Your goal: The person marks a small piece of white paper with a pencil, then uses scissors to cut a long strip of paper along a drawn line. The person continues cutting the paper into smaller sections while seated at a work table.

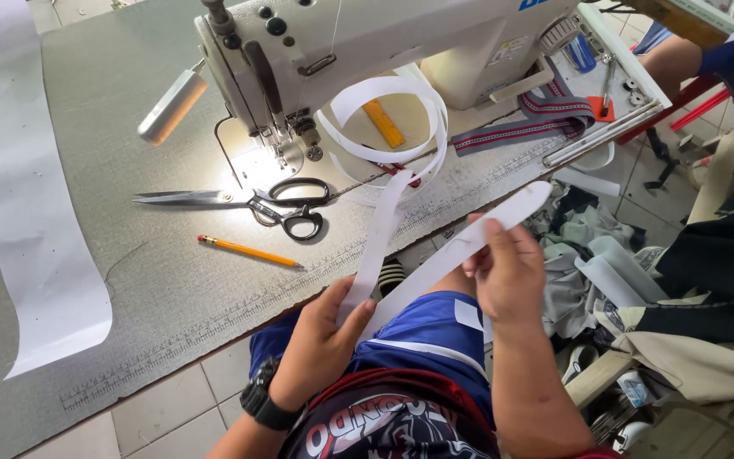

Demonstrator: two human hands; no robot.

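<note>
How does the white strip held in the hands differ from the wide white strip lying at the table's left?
The held strip is narrow; the wide strip is several times broader. The held strip is lifted off the table between the left hand and right hand; the wide strip lies flat on the grey table, untouched. The held strip has a rounded end; the wide strip's near end is cut at a slant. Both are white.

I see my left hand pinching one white strip that loops up to the sewing machine. My right hand grips another strip. Scissors and a pencil lie on the table.
</note>
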